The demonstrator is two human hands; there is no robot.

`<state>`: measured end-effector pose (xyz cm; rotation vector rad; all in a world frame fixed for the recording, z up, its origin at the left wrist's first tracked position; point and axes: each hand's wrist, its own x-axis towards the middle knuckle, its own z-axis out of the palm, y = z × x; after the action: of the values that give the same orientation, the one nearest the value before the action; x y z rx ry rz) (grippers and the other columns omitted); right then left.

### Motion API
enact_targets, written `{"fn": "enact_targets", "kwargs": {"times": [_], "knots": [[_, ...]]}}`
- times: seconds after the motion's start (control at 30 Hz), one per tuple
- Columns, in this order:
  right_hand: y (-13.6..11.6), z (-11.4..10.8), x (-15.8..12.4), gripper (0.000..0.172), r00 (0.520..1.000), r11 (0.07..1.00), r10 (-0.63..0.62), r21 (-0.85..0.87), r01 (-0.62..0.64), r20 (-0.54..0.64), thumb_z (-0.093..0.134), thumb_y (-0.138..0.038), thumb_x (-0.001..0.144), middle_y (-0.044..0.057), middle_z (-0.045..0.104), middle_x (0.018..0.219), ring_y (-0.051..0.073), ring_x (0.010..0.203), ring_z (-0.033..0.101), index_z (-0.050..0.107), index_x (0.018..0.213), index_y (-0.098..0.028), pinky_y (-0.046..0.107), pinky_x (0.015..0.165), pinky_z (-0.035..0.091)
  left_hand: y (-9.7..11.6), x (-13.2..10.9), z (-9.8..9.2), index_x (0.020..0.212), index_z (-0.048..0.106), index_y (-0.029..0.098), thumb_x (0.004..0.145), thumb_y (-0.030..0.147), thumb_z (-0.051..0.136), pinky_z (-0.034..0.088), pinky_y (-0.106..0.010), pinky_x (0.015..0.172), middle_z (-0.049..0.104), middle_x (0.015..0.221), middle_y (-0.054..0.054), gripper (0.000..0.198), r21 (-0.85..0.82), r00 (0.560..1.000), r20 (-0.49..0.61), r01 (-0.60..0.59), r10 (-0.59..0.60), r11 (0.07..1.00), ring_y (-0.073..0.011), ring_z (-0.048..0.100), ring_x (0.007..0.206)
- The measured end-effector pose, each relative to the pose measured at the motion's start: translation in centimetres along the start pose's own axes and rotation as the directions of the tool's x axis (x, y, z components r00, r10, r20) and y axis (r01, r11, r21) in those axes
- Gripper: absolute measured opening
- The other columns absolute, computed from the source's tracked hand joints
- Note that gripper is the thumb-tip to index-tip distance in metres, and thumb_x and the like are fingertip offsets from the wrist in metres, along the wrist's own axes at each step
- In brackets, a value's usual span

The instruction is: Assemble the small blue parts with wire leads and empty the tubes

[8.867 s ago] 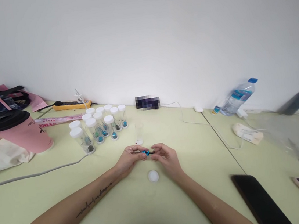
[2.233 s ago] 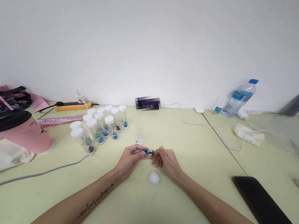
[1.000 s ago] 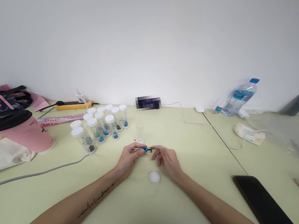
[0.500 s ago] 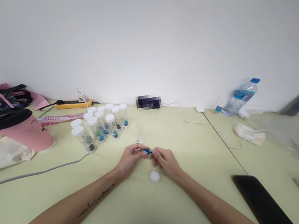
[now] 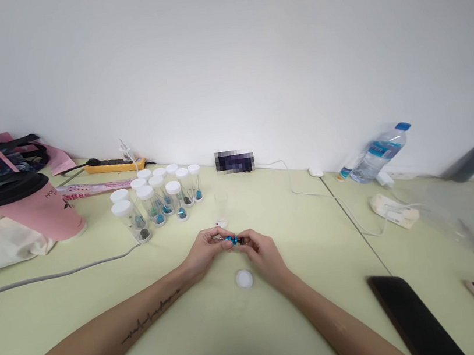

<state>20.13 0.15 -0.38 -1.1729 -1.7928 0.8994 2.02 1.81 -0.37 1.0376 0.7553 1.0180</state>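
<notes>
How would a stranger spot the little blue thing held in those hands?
On the pale green table, look right of the white-capped tubes to where the left hand and right hand nearly meet. The little blue thing with a black end is held between them, unlike the blue pieces inside the tubes.

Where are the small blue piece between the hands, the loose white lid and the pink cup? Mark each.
Blue piece [image 5: 234, 241], head view: on its bright blue middle.
White lid [image 5: 244, 279], head view: on the middle of its disc.
Pink cup [image 5: 43, 213], head view: on its pink side.
</notes>
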Motion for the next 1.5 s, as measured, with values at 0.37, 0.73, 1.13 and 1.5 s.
{"fn": "enact_targets", "kwargs": {"times": [0.37,0.73,1.13,1.5], "knots": [[-0.14,0.07,-0.22,0.024,0.998,1.0,0.012,0.003,-0.013,0.064,0.049,-0.035,0.09,0.0,0.063,0.063,0.01,0.051,0.05,0.066,0.084,-0.019,0.021,0.054,0.04,-0.06,0.1,-0.13,0.084,0.07,0.015,0.07,0.024,0.075,0.042,-0.025,0.071,0.069,0.077,-0.003,0.017,-0.036,0.999,0.051,0.0,0.002,0.999,-0.0124,0.058,0.071],[-0.3,-0.27,-0.04,0.042,0.998,0.998,0.06,0.022,-0.06,0.034,0.038,-0.041,0.094,-0.003,0.05,0.049,0.01,0.048,0.045,0.055,0.062,-0.018,0.021,0.053,0.036,0.53,-0.02,0.23,0.087,0.073,0.011,0.074,0.025,0.072,0.045,-0.032,0.086,0.07,0.09,-0.009,0.019,-0.126,0.996,0.076,0.058,-0.049,0.99,-0.0179,0.062,0.086],[0.18,-0.11,0.08,0.031,0.999,0.991,0.044,0.127,-0.041,-0.022,0.043,-0.038,0.092,-0.001,0.058,0.064,0.011,0.052,0.053,0.059,0.075,-0.018,0.023,0.055,0.042,-0.07,0.24,-0.22,0.083,0.073,0.012,0.068,0.022,0.077,0.047,-0.024,0.08,0.07,0.085,-0.006,0.018,-0.186,0.997,-0.012,0.075,-0.078,0.98,-0.0114,0.062,0.075],[0.0,-0.1,0.07,0.031,0.998,0.994,0.054,0.096,-0.057,0.033,0.045,-0.037,0.091,0.0,0.06,0.06,0.012,0.052,0.053,0.059,0.071,-0.018,0.023,0.054,0.044,0.33,0.18,-0.17,0.079,0.073,0.012,0.067,0.025,0.078,0.046,-0.027,0.077,0.069,0.077,-0.006,0.018,-0.121,0.997,0.03,0.073,-0.07,0.99,-0.0138,0.061,0.074]]}}
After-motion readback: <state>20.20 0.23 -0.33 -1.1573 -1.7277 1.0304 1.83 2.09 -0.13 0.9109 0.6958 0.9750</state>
